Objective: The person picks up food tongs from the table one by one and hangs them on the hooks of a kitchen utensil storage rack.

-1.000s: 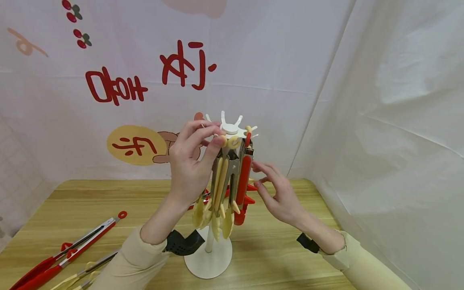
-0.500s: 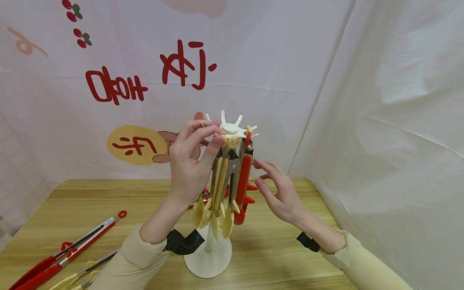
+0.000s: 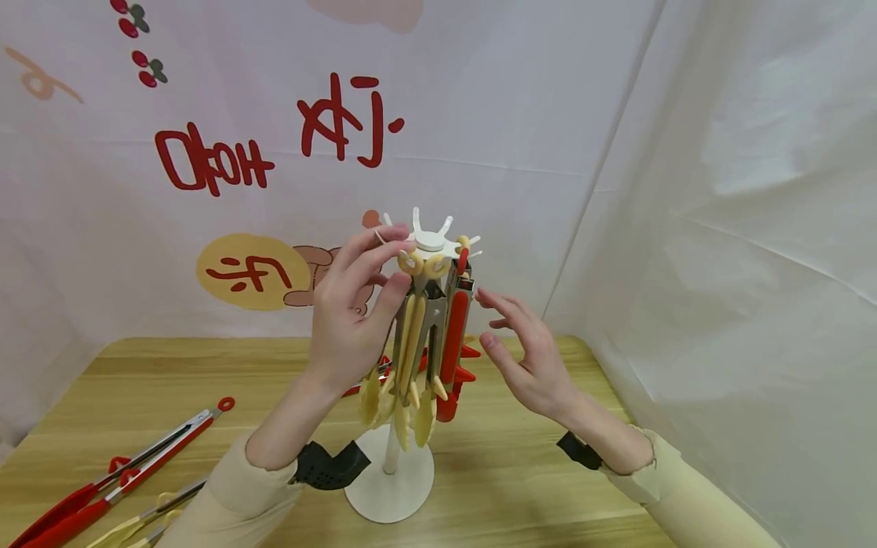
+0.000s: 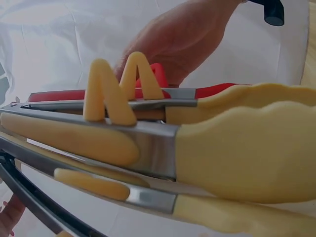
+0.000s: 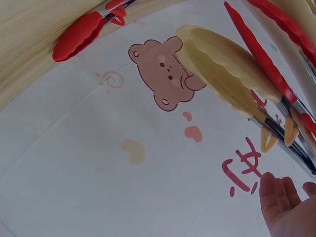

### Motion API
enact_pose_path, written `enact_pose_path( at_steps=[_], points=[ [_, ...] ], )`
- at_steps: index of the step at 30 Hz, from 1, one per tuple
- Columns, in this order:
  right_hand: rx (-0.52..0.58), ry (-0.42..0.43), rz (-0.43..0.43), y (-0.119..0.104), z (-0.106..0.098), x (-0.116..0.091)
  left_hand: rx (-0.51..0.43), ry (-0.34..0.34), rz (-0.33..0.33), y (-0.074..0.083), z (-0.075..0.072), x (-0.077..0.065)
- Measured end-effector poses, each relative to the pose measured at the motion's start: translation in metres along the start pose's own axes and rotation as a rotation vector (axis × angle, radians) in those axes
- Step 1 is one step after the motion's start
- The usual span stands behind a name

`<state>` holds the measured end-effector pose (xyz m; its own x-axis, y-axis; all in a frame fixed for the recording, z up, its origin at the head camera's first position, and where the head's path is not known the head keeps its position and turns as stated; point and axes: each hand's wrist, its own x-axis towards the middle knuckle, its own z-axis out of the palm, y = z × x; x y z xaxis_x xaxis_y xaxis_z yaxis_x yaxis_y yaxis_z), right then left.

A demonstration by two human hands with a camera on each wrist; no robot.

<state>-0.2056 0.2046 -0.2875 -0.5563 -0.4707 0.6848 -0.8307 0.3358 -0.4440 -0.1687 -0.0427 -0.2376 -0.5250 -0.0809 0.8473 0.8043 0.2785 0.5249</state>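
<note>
A white stand (image 3: 430, 242) with a ring of hooks on top holds several tongs hanging by their end loops. Yellow-tipped tongs (image 3: 411, 342) hang at its front, and red tongs (image 3: 454, 339) hang on the right side. My left hand (image 3: 352, 312) is up at the hooks, fingertips beside the yellow loops and thumb spread away from them. My right hand (image 3: 530, 358) hovers just right of the red tongs, its fingers loosely bent and holding nothing. The yellow scalloped heads (image 4: 237, 148) fill the left wrist view. Part of the stand's far side is hidden behind the tongs.
Red tongs (image 3: 137, 472) and yellow tongs (image 3: 154, 521) lie on the wooden table (image 3: 534, 487) at the left. Another red pair (image 5: 79, 37) lies behind the stand. The round white base (image 3: 390, 487) stands mid-table, and a printed white cloth (image 3: 514, 114) hangs behind.
My left thumb and fingers have parted from the yellow loop, which now hangs in full view on its hook. My right hand has drawn slightly away from the red tongs.
</note>
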Motion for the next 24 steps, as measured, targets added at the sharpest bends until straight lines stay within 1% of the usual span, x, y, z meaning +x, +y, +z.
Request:
enact_pose_path(
  at_steps=[5, 8, 11, 18, 21, 24],
  points=[
    [-0.007, 0.019, -0.027, -0.003, -0.002, 0.005, -0.008, -0.041, 0.026, 0.001, -0.004, -0.004],
    [-0.010, 0.031, -0.042, -0.006, -0.003, 0.009, 0.000, -0.044, 0.036, 0.001, -0.006, -0.005],
    [-0.004, 0.042, -0.059, -0.010, -0.004, 0.015, 0.013, -0.022, 0.041, 0.000, -0.008, -0.007],
    [-0.004, 0.054, -0.080, -0.024, -0.007, 0.032, 0.047, 0.074, 0.035, -0.009, -0.016, -0.015],
    [-0.012, 0.057, -0.092, -0.030, -0.009, 0.039, 0.074, 0.085, 0.020, -0.013, -0.022, -0.018],
    [-0.021, 0.063, -0.111, -0.036, -0.010, 0.046, 0.111, 0.076, 0.004, -0.017, -0.027, -0.023]
  ],
)
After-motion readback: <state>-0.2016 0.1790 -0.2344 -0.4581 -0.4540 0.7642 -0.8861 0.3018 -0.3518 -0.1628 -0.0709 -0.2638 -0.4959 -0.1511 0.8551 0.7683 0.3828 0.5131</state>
